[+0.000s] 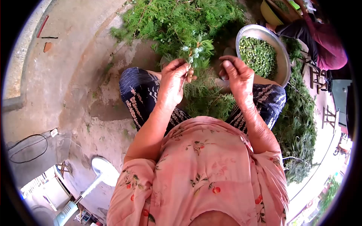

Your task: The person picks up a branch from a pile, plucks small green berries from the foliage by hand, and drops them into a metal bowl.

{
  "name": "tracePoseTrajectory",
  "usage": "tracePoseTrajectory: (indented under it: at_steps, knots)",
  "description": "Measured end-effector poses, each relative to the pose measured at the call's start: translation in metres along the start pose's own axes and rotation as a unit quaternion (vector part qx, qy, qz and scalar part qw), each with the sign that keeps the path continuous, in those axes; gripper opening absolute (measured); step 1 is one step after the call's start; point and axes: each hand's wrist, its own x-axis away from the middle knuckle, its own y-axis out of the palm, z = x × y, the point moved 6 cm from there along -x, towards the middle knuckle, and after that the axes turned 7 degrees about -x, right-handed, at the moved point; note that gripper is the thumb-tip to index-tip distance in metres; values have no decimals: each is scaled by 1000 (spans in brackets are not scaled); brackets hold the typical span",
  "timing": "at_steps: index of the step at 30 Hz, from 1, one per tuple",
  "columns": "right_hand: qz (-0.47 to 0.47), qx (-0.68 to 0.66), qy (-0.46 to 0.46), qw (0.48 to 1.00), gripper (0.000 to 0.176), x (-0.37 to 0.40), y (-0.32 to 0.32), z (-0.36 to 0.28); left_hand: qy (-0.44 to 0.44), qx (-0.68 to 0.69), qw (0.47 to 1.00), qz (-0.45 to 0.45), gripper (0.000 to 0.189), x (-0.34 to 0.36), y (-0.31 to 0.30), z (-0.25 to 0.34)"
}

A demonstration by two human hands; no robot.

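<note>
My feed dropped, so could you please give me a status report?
Left hand gripping leafy sprig. Right hand pinched beside it, contents unclear. Metal bowl of green buds just beyond; nothing blocking.

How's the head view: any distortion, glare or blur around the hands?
Head view: strong fisheye, bent edges, black corners; soft even daylight, no hard shadows; left hand, sprig and right hand sharp; lower right washed out.

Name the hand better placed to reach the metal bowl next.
Right, probably: the right hand is nearest the bowl, while the left hand grips a leafy sprig on the far side.
</note>
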Motion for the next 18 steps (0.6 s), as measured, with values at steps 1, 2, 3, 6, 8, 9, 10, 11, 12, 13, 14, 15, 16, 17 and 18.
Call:
tracePoseTrajectory:
  at_steps: [1,2,3,6,8,9,10,11,12,13,14,15,16,17,18]
  knots:
    - [5,-36,-51,998,15,-3,-5,-4,0,-1,1000,-3,13,4,4,-1]
    - [14,-30,-52,998,19,0,-8,-6,-10,13,1000,-17,13,11,10,-5]
    - [7,-42,-106,993,24,1,-3,-11,-21,28,999,-32,14,16,16,-8]
    - [-31,23,-186,982,45,6,12,-13,-28,-25,999,1,15,29,30,-11]
    - [-41,121,-206,970,65,13,19,-21,-7,-82,997,2,14,35,37,-6]
    - [-34,172,-251,952,70,16,23,-24,14,-101,995,-23,12,39,40,-5]
    - [-22,200,-247,948,76,18,26,-21,28,-109,994,-7,11,41,40,-8]
    - [-9,204,-261,944,72,21,28,-23,46,-117,992,7,11,42,42,-9]
    - [5,209,-266,941,69,22,30,-23,49,-115,992,5,11,44,45,-10]
    - [19,214,-269,939,66,23,31,-22,55,-125,991,-8,10,48,47,-10]
    - [20,215,-270,938,66,26,33,-20,61,-136,989,-20,9,51,49,-10]
    - [35,212,-258,942,58,27,33,-18,63,-136,989,-21,9,53,49,-11]
    - [50,209,-246,945,51,30,32,-17,65,-176,982,-14,10,55,49,-12]
    - [49,208,-246,945,51,32,34,-15,66,-216,974,-6,12,58,47,-13]
    - [62,189,-254,947,42,35,33,-14,86,-230,969,2,10,60,44,-15]
